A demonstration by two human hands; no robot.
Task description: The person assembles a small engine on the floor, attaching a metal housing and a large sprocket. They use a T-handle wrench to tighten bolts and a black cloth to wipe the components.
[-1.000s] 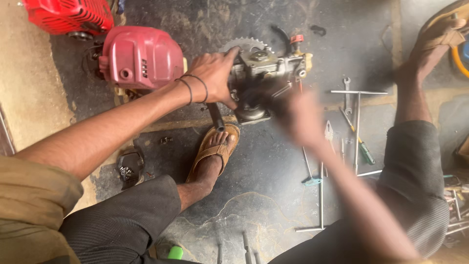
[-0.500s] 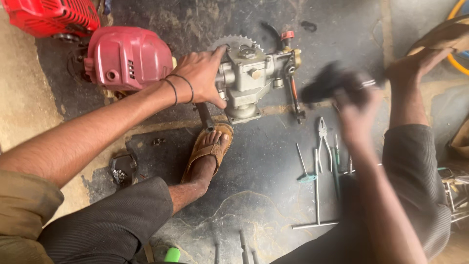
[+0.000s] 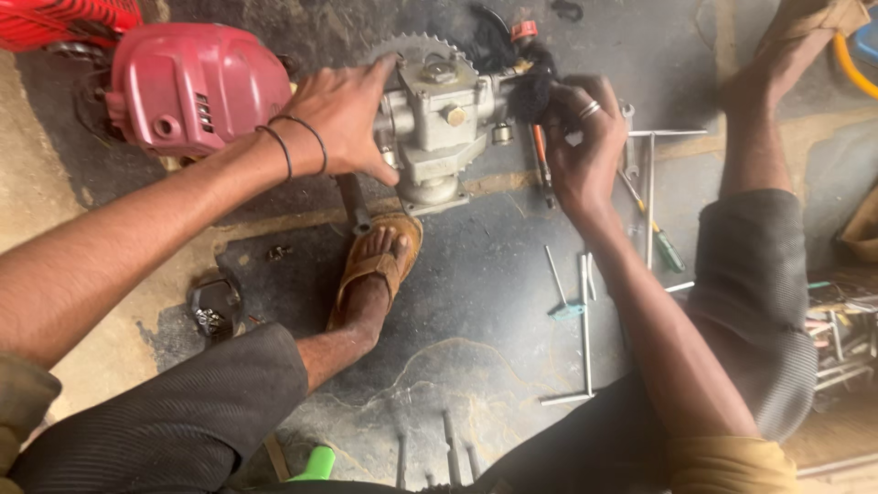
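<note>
The grey metal gearbox [image 3: 439, 128] sits on the stained dark concrete floor [image 3: 494, 302] beside a pink engine cover [image 3: 197, 87], T-handle wrenches [image 3: 585, 338] scattered near. The left hand [image 3: 343, 114] clamps its toothed side; the right hand [image 3: 581, 146] pinches what seems a black rag [image 3: 530, 91] against it.

Both hands [image 3: 343, 114] on grey gearbox [image 3: 437, 128]

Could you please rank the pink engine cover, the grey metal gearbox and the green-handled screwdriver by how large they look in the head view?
1. pink engine cover
2. grey metal gearbox
3. green-handled screwdriver, clearly the smallest
</note>
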